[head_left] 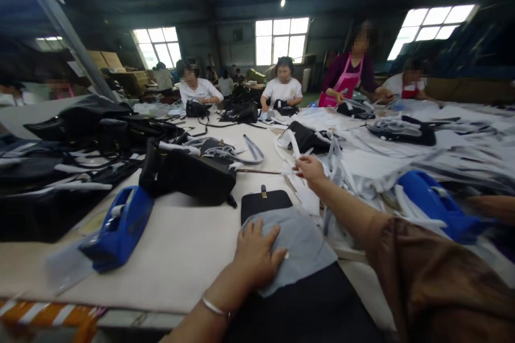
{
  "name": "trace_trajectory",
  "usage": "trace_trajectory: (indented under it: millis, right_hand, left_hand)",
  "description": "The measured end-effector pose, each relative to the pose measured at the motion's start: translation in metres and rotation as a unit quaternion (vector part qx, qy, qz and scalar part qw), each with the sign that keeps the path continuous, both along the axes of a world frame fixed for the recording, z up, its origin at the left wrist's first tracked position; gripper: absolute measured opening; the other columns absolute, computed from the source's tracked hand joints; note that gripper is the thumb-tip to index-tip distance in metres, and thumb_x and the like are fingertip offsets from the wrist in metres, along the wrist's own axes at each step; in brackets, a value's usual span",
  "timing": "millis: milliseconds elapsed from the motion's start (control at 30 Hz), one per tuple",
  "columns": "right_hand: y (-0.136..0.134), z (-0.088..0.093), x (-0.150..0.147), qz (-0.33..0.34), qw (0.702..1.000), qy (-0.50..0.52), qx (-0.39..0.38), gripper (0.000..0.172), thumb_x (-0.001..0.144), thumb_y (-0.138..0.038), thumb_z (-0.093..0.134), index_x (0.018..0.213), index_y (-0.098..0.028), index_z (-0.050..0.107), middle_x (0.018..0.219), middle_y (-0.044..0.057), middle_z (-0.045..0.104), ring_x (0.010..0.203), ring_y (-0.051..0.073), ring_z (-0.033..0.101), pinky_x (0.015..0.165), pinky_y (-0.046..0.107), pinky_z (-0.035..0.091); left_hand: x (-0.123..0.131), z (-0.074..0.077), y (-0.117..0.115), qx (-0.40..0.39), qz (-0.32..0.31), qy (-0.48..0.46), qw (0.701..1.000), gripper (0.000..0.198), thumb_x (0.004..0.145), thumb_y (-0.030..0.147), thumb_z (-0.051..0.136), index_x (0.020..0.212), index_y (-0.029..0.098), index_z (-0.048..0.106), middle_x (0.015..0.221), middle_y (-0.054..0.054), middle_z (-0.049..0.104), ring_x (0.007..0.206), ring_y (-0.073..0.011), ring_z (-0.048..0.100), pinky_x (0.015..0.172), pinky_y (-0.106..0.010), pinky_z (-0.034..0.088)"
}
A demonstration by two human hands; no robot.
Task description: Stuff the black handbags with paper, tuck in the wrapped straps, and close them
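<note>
My left hand [257,254] lies flat with its fingers spread on a grey sheet [306,241], thin like tissue or cloth. Under the sheet is a black bag [306,311], whose top edge with a small gold-coloured clasp [264,193] shows beyond it. Farther off, my right hand [310,169] has its fingers closed together on a white strip [293,142]. Just behind that strip sits another black bag [308,136]. White paper [303,193] hangs below my right fingers.
A blue tape dispenser [120,228] stands at left and another blue dispenser [434,203] at right. A black bag [193,174] with wrapped straps lies ahead, left of centre. Black bags [88,134] pile up at far left. Several people sit or stand across the table [169,257].
</note>
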State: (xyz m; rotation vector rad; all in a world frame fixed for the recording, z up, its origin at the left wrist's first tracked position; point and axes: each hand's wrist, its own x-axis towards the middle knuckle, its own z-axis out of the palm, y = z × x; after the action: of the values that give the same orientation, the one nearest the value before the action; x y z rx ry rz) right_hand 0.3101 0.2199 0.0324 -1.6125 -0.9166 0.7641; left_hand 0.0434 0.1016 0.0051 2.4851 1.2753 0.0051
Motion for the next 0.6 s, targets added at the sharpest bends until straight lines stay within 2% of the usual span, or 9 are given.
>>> trace_trajectory:
  millis: [67,100,133,167,233,300,367,467,600]
  right_hand:
    - [-0.026,0.005,-0.013,0.062,0.998,-0.005,0.021,0.055,0.081,-0.034,0.065,0.131,-0.022,0.047,0.086,0.001,0.062,0.078,0.017,0.067,0.058,0.023,0.051]
    - [-0.040,0.007,-0.019,0.124,0.992,-0.014,0.029,0.063,0.077,-0.033,0.069,0.135,-0.023,0.046,0.084,0.000,0.063,0.075,0.018,0.067,0.059,0.025,0.052]
    - [-0.054,0.008,-0.025,0.216,0.975,-0.047,0.035,0.065,0.077,-0.033,0.067,0.138,-0.023,0.046,0.085,0.001,0.065,0.075,0.019,0.068,0.061,0.027,0.054]
    - [-0.067,0.009,-0.030,0.299,0.949,-0.098,0.034,0.059,0.079,-0.032,0.064,0.136,-0.023,0.051,0.088,0.002,0.067,0.077,0.019,0.068,0.066,0.030,0.055]
    - [-0.088,0.005,-0.036,0.415,0.879,-0.233,0.024,0.045,0.084,-0.027,0.056,0.129,-0.023,0.061,0.099,0.005,0.070,0.088,0.021,0.067,0.083,0.035,0.054]
    - [-0.099,-0.003,-0.037,0.430,0.829,-0.358,-0.017,0.042,0.085,-0.021,0.051,0.124,-0.025,0.067,0.109,0.005,0.070,0.098,0.022,0.065,0.094,0.035,0.048]
    - [-0.103,-0.014,-0.035,0.405,0.804,-0.430,-0.075,0.045,0.085,-0.017,0.048,0.125,-0.026,0.068,0.112,0.005,0.070,0.102,0.023,0.063,0.096,0.033,0.046]
    - [-0.102,-0.025,-0.033,0.380,0.783,-0.476,-0.125,0.047,0.086,-0.016,0.046,0.127,-0.027,0.067,0.110,0.006,0.071,0.101,0.024,0.064,0.092,0.033,0.047]
    - [-0.102,-0.027,-0.033,0.375,0.775,-0.490,-0.140,0.048,0.086,-0.015,0.045,0.126,-0.028,0.068,0.109,0.007,0.071,0.098,0.025,0.065,0.088,0.032,0.046]
  left_hand:
    - [0.000,0.001,0.000,-0.004,-0.006,-0.005,1.000,0.067,0.087,0.070,0.036,0.147,0.041,0.039,0.158,-0.010,0.031,0.143,-0.0421,0.027,0.112,-0.064,0.021]
    - [0.000,0.001,-0.001,-0.007,-0.007,-0.007,1.000,0.067,0.087,0.071,0.035,0.147,0.041,0.039,0.158,-0.009,0.031,0.143,-0.0425,0.026,0.112,-0.064,0.021]
    - [0.001,0.002,-0.001,-0.011,-0.009,-0.008,1.000,0.068,0.087,0.072,0.035,0.147,0.041,0.039,0.158,-0.009,0.030,0.143,-0.0429,0.026,0.111,-0.064,0.021]
    - [0.001,0.003,-0.001,-0.013,-0.009,-0.009,1.000,0.068,0.087,0.073,0.034,0.147,0.041,0.039,0.158,-0.010,0.030,0.143,-0.0432,0.026,0.111,-0.064,0.021]
    - [0.001,0.005,-0.002,-0.007,-0.012,-0.011,1.000,0.068,0.087,0.073,0.033,0.147,0.040,0.040,0.156,-0.011,0.034,0.140,-0.0430,0.030,0.110,-0.063,0.022]
    - [0.001,0.007,-0.004,0.009,-0.017,-0.012,1.000,0.067,0.088,0.071,0.033,0.146,0.038,0.042,0.150,-0.013,0.041,0.134,-0.0412,0.038,0.109,-0.061,0.025]
    - [0.001,0.008,-0.007,0.031,-0.016,-0.015,0.999,0.065,0.089,0.069,0.034,0.144,0.035,0.045,0.142,-0.014,0.047,0.128,-0.0387,0.044,0.108,-0.059,0.028]
    - [0.000,0.009,-0.011,0.064,0.007,-0.027,0.998,0.066,0.087,0.068,0.041,0.140,0.030,0.048,0.136,-0.014,0.050,0.127,-0.0369,0.042,0.110,-0.057,0.026]
    - [-0.001,0.011,-0.017,0.121,0.056,-0.048,0.990,0.074,0.078,0.070,0.055,0.133,0.020,0.054,0.135,-0.017,0.047,0.131,-0.0380,0.035,0.116,-0.056,0.016]
